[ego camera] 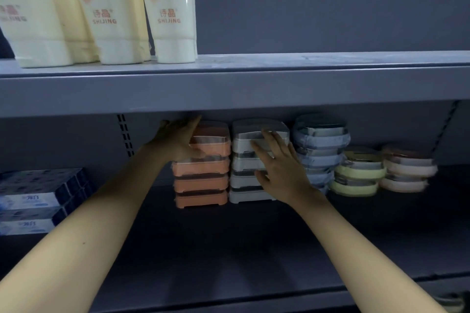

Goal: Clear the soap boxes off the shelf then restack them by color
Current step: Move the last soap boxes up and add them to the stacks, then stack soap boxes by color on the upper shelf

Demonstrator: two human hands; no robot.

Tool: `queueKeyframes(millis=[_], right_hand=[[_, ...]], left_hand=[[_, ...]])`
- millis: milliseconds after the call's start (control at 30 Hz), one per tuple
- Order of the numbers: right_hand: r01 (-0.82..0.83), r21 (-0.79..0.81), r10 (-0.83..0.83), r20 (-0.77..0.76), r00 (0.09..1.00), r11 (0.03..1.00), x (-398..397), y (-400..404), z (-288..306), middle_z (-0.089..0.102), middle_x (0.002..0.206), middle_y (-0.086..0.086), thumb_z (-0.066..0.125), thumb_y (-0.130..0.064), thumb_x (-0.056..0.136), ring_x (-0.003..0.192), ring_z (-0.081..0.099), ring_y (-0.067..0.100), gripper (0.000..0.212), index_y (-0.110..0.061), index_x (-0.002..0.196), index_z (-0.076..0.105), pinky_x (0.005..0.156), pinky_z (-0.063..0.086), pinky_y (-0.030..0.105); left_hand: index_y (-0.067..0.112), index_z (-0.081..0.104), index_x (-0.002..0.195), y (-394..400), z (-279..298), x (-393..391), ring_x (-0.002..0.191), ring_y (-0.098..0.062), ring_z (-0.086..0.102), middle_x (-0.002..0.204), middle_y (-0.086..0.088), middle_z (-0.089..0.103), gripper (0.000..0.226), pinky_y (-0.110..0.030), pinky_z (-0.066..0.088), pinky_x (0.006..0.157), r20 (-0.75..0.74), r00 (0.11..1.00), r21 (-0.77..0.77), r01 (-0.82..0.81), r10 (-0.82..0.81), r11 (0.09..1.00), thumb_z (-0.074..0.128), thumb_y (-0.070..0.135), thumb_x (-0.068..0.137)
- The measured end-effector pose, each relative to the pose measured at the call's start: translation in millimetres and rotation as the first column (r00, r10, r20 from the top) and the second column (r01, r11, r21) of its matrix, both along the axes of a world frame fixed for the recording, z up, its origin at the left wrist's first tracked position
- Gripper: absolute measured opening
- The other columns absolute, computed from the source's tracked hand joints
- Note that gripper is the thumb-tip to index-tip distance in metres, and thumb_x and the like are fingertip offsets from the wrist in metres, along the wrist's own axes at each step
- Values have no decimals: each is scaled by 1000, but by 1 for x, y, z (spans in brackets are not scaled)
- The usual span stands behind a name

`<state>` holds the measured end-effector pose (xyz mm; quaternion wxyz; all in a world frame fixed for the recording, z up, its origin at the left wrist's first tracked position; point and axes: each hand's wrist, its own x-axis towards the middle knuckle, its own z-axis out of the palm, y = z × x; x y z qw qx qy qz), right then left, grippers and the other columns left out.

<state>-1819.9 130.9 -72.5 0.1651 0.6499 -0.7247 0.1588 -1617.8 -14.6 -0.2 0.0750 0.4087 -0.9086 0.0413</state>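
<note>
On the lower shelf point(254, 249) we saw soap boxes stacked by color. Our left hand point(178, 140) lay spread against the side of the orange stack point(203, 173), clasping nothing. Our right hand point(277, 168) rested flat with loose fingers on the front of the grey stack point(244, 180) just beside it.

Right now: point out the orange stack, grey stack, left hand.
orange stack point(203, 180), head view, front of second box down.
grey stack point(244, 195), head view, bottom box front.
left hand point(178, 142), head view, back of hand.
</note>
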Motion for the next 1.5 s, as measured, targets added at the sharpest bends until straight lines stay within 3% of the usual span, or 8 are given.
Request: queueKeyframes(millis=[233, 533, 767, 867, 933, 1100, 1333, 1500], right_hand=[[20, 18, -20, 14, 1000, 1000, 9, 17, 1, -17, 157, 1, 42, -32, 97, 144, -17, 21, 66, -26, 151, 6, 117, -4, 45], [33, 19, -35, 101, 994, 999, 30, 55, -16, -20, 156, -2, 41, -34, 98, 144, -17, 18, 66, -31, 150, 1, 117, -8, 38], [81, -46, -72, 175, 982, 996, 25, 107, -51, 19, 156, 8, 56, -33, 91, 144, 17, 28, 61, -18, 146, 34, 114, 15, 47], [130, -64, -117, 182, 976, 989, 13, 131, -63, 37, 148, 13, 45, -41, 88, 137, 33, 34, 57, -14, 138, 46, 109, 26, 52], [152, -60, -138, 195, 971, 987, 2, 148, -68, 40, 146, 12, 40, -44, 86, 136, 34, 33, 59, -14, 136, 47, 109, 26, 52], [162, -142, -130, 209, 969, 977, -36, 202, -76, 42, 144, 11, 60, -28, 85, 135, 35, 31, 53, -12, 134, 48, 110, 24, 50], [240, -126, -212, 202, 956, 963, -125, 323, -99, 43, 144, 10, 64, -25, 87, 136, 36, 29, 49, -13, 133, 51, 111, 22, 42], [265, -84, -244, 205, 948, 960, -181, 399, -118, 49, 139, 10, 68, -22, 83, 133, 40, 30, 48, -11, 128, 55, 109, 27, 45]], left_hand=[[13, 0, 150, 27, -22, -3, 145, -26, 3, 157, -9, 6, 85, -47, 5, 116, -85, 995, -197, -67, 51, 978, 51, 45, 91], [16, 15, 150, 84, -69, -11, 143, -24, 10, 156, -7, 14, 74, -38, 7, 117, -311, 936, -107, 137, -164, 985, 53, 39, 91], [19, 17, 149, 141, -105, -41, 143, -20, 12, 156, -1, 17, 68, -34, 8, 115, -329, 916, 4, 247, -232, 969, 48, 42, 93], [18, 23, 148, 167, -115, -56, 141, -22, 20, 153, -3, 25, 66, -35, 13, 114, -323, 908, 11, 285, -267, 958, 49, 43, 93], [17, 31, 145, 184, -119, -69, 138, -23, 27, 149, -4, 34, 61, -34, 18, 112, -326, 897, -9, 312, -298, 950, 50, 41, 92], [16, 42, 139, 238, -125, -124, 132, -23, 36, 140, -4, 46, 51, -36, 28, 106, -356, 852, -50, 394, -385, 918, 54, 32, 91], [14, 42, 140, 347, -150, -217, 142, -22, 19, 147, -5, 37, 51, -38, 17, 113, -375, 841, -30, 410, -391, 912, 52, 32, 93], [9, 58, 122, 424, -173, -272, 125, -23, 47, 125, -4, 59, 37, -38, 37, 101, -540, 731, -75, 451, -417, 889, 63, 18, 86]])
